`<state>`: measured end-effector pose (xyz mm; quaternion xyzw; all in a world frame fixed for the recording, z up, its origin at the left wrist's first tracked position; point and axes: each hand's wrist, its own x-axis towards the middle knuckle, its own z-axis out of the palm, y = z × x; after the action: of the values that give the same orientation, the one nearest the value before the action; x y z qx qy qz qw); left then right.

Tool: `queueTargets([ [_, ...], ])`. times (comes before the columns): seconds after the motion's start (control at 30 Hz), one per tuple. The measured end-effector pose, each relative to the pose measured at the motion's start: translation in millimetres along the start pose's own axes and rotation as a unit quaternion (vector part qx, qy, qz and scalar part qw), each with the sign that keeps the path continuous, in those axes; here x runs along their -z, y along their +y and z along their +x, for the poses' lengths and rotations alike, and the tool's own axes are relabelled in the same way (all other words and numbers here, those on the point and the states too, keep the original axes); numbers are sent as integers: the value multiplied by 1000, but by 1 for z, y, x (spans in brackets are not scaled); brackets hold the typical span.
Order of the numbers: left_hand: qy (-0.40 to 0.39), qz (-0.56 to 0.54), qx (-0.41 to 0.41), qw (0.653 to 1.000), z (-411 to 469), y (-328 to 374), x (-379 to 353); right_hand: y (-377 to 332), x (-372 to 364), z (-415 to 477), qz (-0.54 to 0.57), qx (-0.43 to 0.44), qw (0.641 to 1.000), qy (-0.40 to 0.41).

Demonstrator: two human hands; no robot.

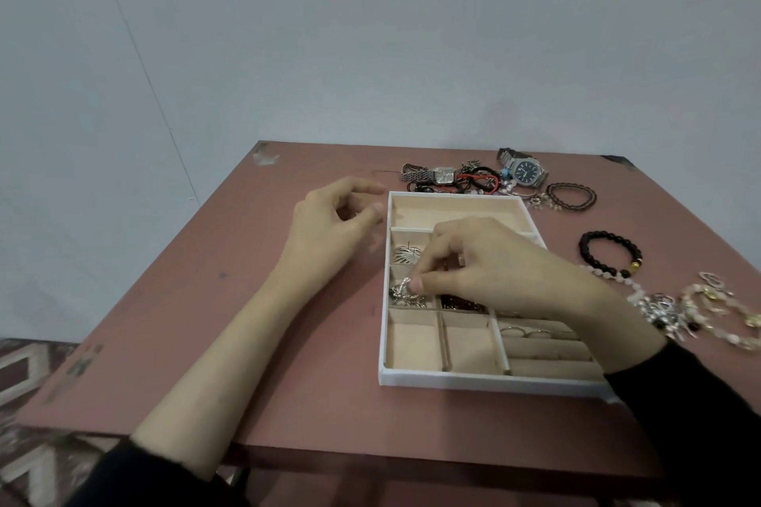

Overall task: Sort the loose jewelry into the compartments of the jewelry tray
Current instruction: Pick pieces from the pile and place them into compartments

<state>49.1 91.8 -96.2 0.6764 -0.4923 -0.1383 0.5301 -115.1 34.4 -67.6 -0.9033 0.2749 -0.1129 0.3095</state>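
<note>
A white jewelry tray (473, 380) with beige compartments lies on the reddish table. My right hand (490, 259) reaches over its middle and pinches a small silver piece (404, 289) above a left compartment that holds more silver jewelry. A silver leaf-shaped piece (405, 254) lies in the compartment behind it, and dark brown jewelry (463, 304) fills the one to its right. Rings (521, 331) sit in the ring rolls at the front right. My left hand (333, 224) hovers just left of the tray's far corner, fingers loosely curled, holding nothing.
Loose jewelry lies behind the tray: two watches (523, 169), cords, and brown bead bracelets (572, 197). To the right are a black bead bracelet (609, 255) and a pile of pearl and silver pieces (700, 309). The table's front edge (288, 440) is near me.
</note>
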Motion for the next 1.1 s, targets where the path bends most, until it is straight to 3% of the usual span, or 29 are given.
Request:
queueTargets([
  [0.13,5,-12,-3,1000,-1,-1,2,-1,0,0,-74,22,997,-2],
  [0.33,-7,-19,-5,1000,-2,0,-1,5,2,7,-195,13,976,96],
  [0.6,-5,-18,-8,1000,-3,1,-1,-6,1,10,-313,56,946,70],
  [0.93,-3,-27,-14,1000,-5,4,0,-5,-2,6,-329,92,935,93],
  [1.1,-11,-33,-18,999,-6,3,-3,-4,0,5,-280,114,947,112],
])
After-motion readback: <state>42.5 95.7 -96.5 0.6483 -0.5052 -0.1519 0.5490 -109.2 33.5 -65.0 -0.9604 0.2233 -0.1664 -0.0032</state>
